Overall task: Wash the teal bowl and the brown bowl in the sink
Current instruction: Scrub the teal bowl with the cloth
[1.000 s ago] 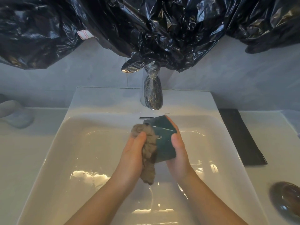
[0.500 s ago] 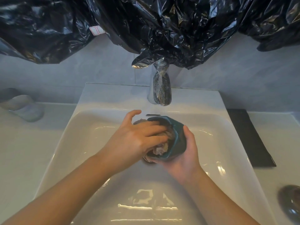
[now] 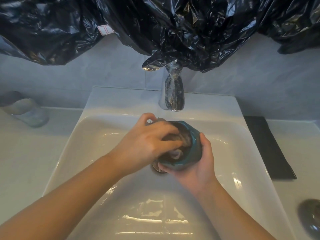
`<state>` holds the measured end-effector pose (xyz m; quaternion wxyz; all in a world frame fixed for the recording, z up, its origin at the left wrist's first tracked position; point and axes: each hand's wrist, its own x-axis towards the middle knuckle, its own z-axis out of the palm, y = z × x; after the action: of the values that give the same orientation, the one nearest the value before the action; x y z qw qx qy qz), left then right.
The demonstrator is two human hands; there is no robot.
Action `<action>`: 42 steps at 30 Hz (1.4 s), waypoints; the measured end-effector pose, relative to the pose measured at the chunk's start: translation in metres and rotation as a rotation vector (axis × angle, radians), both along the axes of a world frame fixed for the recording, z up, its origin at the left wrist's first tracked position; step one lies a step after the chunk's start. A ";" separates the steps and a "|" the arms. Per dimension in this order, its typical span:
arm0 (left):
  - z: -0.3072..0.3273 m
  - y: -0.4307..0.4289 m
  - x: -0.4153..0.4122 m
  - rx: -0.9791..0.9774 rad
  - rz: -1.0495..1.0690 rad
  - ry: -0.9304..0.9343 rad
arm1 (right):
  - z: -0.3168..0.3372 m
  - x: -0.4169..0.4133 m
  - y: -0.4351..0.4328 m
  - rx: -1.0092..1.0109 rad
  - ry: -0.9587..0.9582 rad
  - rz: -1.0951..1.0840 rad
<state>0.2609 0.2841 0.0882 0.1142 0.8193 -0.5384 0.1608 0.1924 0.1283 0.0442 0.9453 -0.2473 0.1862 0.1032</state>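
Over the white sink point(image 3: 72, 153), my right hand point(image 3: 199, 168) cups the teal bowl point(image 3: 195, 149) from below and behind, tilted with its mouth facing left. My left hand point(image 3: 147, 146) reaches into the bowl and presses a grey-brown cloth point(image 3: 183, 142) against its inside; most of the cloth is hidden by my fingers. The brown bowl point(image 3: 310, 217) sits on the counter at the lower right edge of the view, partly cut off.
A chrome faucet point(image 3: 173, 96) stands just behind the bowl, with no water stream visible. Black plastic sheeting point(image 3: 155, 23) hangs over the wall above. A dark mat point(image 3: 266, 146) lies right of the sink. A pale soap dish point(image 3: 26, 110) sits at the left. The drain point(image 3: 156, 168) is under the bowl.
One second ago the cloth hung outside the upright bowl. My left hand has since pushed it inside the bowl, which tilted to face left. The view shifted slightly.
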 end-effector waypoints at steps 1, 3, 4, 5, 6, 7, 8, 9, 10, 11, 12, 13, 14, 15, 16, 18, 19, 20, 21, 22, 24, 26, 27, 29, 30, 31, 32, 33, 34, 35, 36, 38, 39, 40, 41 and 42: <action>0.001 0.002 0.000 0.063 -0.013 0.000 | -0.001 0.000 0.000 0.005 0.018 -0.006; 0.003 0.006 0.003 0.189 -0.045 0.017 | -0.002 0.000 0.001 0.008 0.051 -0.018; 0.005 0.006 0.006 0.225 -0.062 0.030 | -0.002 0.001 0.000 0.006 0.061 -0.019; 0.009 0.005 0.008 0.230 -0.086 0.049 | -0.002 0.001 0.000 0.009 0.070 -0.021; 0.012 0.003 0.009 0.218 -0.119 0.064 | -0.002 0.002 0.000 0.019 0.073 -0.021; 0.015 0.001 0.008 0.193 -0.158 0.067 | -0.002 0.002 0.000 0.028 0.076 -0.020; 0.018 -0.003 0.005 0.168 -0.183 0.064 | -0.001 0.002 0.000 0.035 0.075 -0.013; 0.019 -0.007 0.002 0.170 -0.195 0.049 | 0.000 0.001 0.000 0.039 0.069 0.001; 0.017 -0.011 0.001 0.179 -0.190 0.027 | 0.002 0.001 0.000 0.037 0.064 0.018; 0.015 -0.014 0.001 0.177 -0.176 0.002 | 0.002 0.001 0.000 0.032 0.059 0.031; 0.012 -0.015 0.001 0.155 -0.153 -0.023 | 0.003 0.000 0.000 0.026 0.056 0.037; 0.009 -0.015 0.003 0.113 -0.128 -0.039 | 0.003 0.000 -0.001 0.019 0.055 0.034; 0.006 -0.015 0.005 0.073 -0.100 -0.042 | 0.003 0.000 -0.001 0.018 0.053 0.027; 0.003 -0.014 0.006 0.042 -0.068 -0.047 | 0.003 0.001 -0.001 0.015 0.053 0.015; 0.001 -0.013 0.006 0.031 -0.034 -0.056 | 0.003 0.001 -0.002 0.006 0.050 0.004; -0.004 -0.012 0.002 0.063 0.036 -0.045 | 0.002 0.002 -0.002 -0.034 0.034 -0.015; -0.005 -0.013 -0.002 0.090 0.082 -0.034 | 0.002 0.002 -0.002 -0.052 0.025 -0.024; -0.006 -0.014 -0.004 0.116 0.122 -0.031 | 0.002 0.003 -0.001 -0.069 0.016 -0.033; -0.007 -0.015 -0.006 0.140 0.155 -0.027 | 0.001 0.003 -0.001 -0.085 0.001 -0.040; -0.007 -0.016 -0.008 0.170 0.180 -0.024 | 0.000 0.003 0.000 -0.097 -0.013 -0.050; -0.008 -0.017 -0.012 0.211 0.228 -0.014 | -0.001 0.002 0.001 -0.119 -0.036 -0.072; -0.004 -0.017 -0.017 0.235 0.272 0.090 | -0.002 0.002 0.003 -0.161 -0.056 -0.087; -0.001 -0.017 -0.020 0.234 0.299 0.153 | -0.003 0.001 0.005 -0.191 -0.063 -0.094; 0.000 -0.018 -0.021 0.210 0.340 0.316 | -0.003 -0.001 0.006 -0.243 -0.076 -0.111; 0.001 -0.019 -0.022 0.164 0.349 0.404 | -0.003 -0.002 0.006 -0.256 -0.081 -0.111; 0.001 -0.019 -0.022 0.114 0.344 0.508 | -0.003 -0.003 0.007 -0.267 -0.087 -0.106; 0.001 -0.020 -0.023 0.056 0.337 0.609 | -0.003 -0.003 0.007 -0.277 -0.089 -0.101; 0.004 -0.020 -0.025 0.019 0.346 0.715 | -0.003 -0.003 0.009 -0.282 -0.088 -0.097; 0.005 -0.019 -0.027 -0.040 0.362 0.826 | -0.003 -0.003 0.010 -0.280 -0.085 -0.101; 0.005 -0.020 -0.028 -0.121 0.387 0.956 | -0.004 -0.001 0.012 -0.271 -0.089 -0.106; 0.005 -0.022 -0.030 -0.224 0.411 1.074 | -0.004 0.000 0.013 -0.259 -0.095 -0.115; 0.001 -0.023 -0.033 -0.475 0.461 1.211 | -0.003 0.001 0.014 -0.228 -0.108 -0.125; -0.001 -0.023 -0.032 -0.607 0.483 1.230 | -0.003 0.000 0.013 -0.213 -0.114 -0.126; -0.003 -0.021 -0.032 -0.695 0.502 1.191 | -0.003 0.000 0.011 -0.198 -0.118 -0.123; -0.004 -0.017 -0.032 -0.718 0.522 1.117 | -0.003 0.000 0.010 -0.184 -0.120 -0.111; -0.005 -0.014 -0.035 -0.718 0.538 1.020 | -0.004 -0.001 0.008 -0.173 -0.112 -0.104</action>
<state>0.2263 0.2696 0.0828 0.5749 0.8092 -0.1081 -0.0541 0.1917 0.1363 0.0402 0.9334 -0.3233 0.1537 0.0237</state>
